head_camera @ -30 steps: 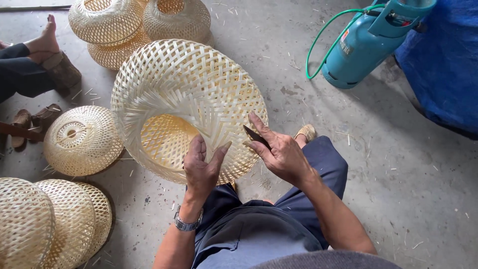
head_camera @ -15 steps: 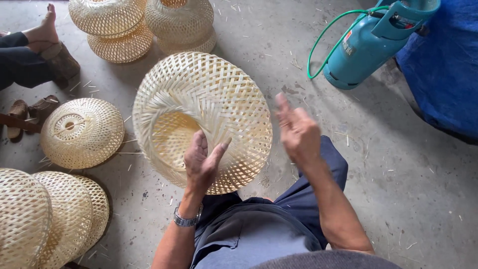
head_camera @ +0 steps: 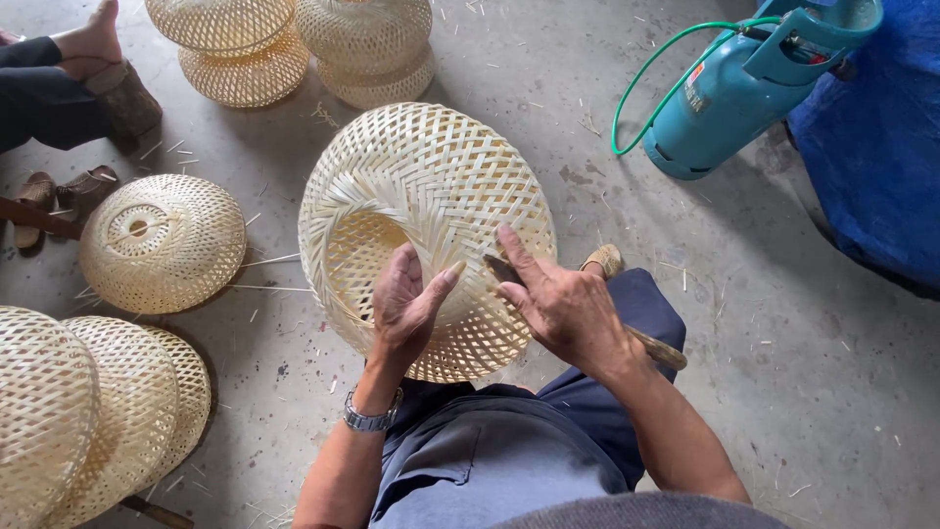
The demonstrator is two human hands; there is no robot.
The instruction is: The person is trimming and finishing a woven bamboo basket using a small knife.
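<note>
Counts of things around me.
Nine woven bamboo shades: one (head_camera: 421, 196) at my fingers, one (head_camera: 162, 240) left, three (head_camera: 88, 411) near left, four (head_camera: 294, 39) far. One blue gas cylinder (head_camera: 734, 98), far right.
</note>
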